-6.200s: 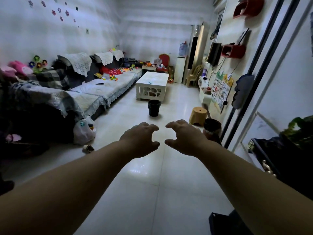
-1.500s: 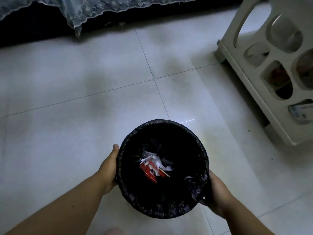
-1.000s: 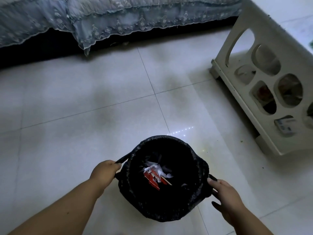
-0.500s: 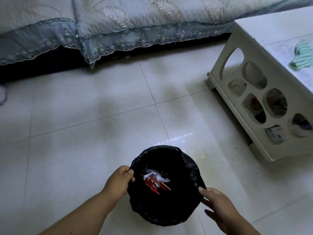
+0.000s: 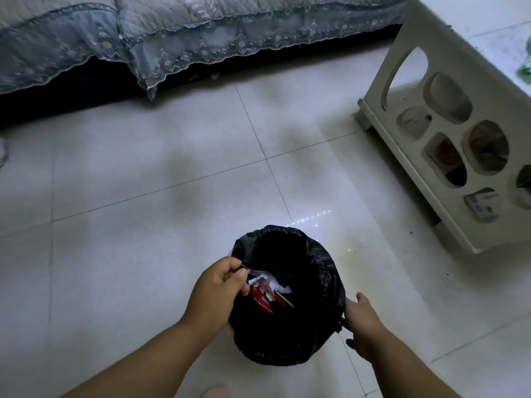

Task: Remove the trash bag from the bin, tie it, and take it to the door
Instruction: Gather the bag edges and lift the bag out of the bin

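A black trash bag [image 5: 321, 271] lines a small round bin that stands on the tiled floor just in front of me; the bin itself is hidden under the bag. Inside lie white crumpled paper and a red wrapper [image 5: 263, 298]. My left hand [image 5: 218, 291] pinches the bag's left rim, pulled in over the opening. My right hand [image 5: 363, 320] is at the bag's right edge with its thumb up; the fingers are behind the bag and the grip is hard to make out.
A white coffee table [image 5: 416, 165] with oval cut-outs stands to the right, with items on its lower shelf. A sofa with a lace-trimmed blue cover [image 5: 178, 44] runs along the top. Pale floor tiles [image 5: 138, 225] lie all around.
My left hand has drawn the bag's left rim inward over the opening, which is now narrower. The right hand has stayed at the right edge. The view has shifted slightly.
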